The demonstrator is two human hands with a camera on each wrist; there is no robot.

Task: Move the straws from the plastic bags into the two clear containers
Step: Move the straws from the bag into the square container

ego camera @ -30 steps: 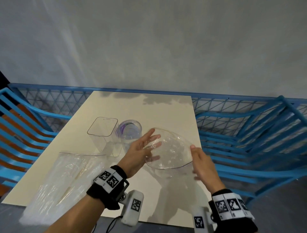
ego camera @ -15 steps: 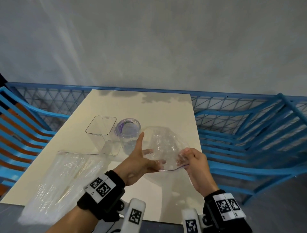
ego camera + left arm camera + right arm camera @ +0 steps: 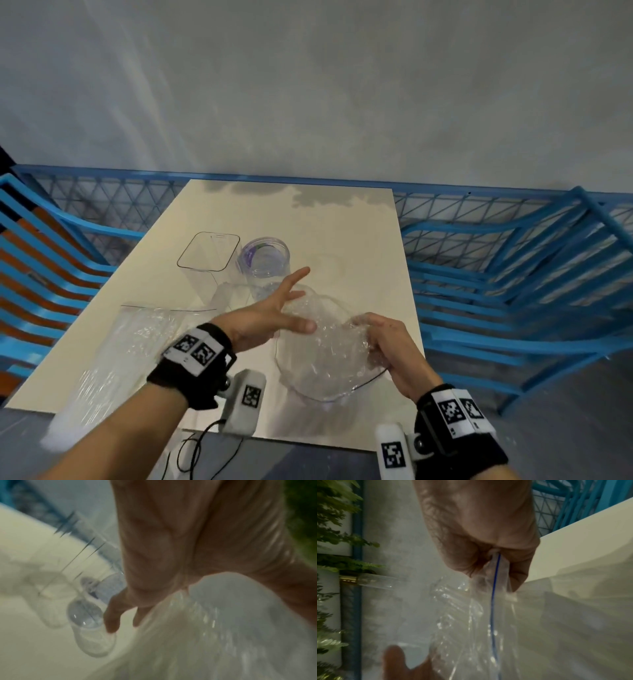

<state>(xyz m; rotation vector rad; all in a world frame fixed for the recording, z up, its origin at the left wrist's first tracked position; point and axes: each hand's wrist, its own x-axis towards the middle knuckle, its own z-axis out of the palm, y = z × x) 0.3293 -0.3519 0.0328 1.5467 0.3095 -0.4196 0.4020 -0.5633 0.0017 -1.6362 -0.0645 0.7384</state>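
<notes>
A clear zip bag (image 3: 325, 349) of clear straws hangs above the table's near right part. My right hand (image 3: 380, 339) pinches its zip edge with the blue line (image 3: 494, 588). With fingers spread and straight, my left hand (image 3: 274, 311) rests against the bag's left side (image 3: 214, 622). A second clear bag (image 3: 126, 349) with straws lies flat at the near left of the table. A square clear container (image 3: 209, 260) and a round clear container (image 3: 265, 263) stand side by side behind the hands; both also appear blurred in the left wrist view, with the round container (image 3: 89, 615) beyond my fingertips.
The cream table (image 3: 342, 233) is ringed by blue metal chairs and railing (image 3: 513, 274) on the left, right and far sides. A grey wall rises behind. Green foliage (image 3: 332, 520) shows in the right wrist view.
My right hand went from open beside the bag to pinching its zip edge. The bag came lower and nearer to me, and my left hand moved onto its left side.
</notes>
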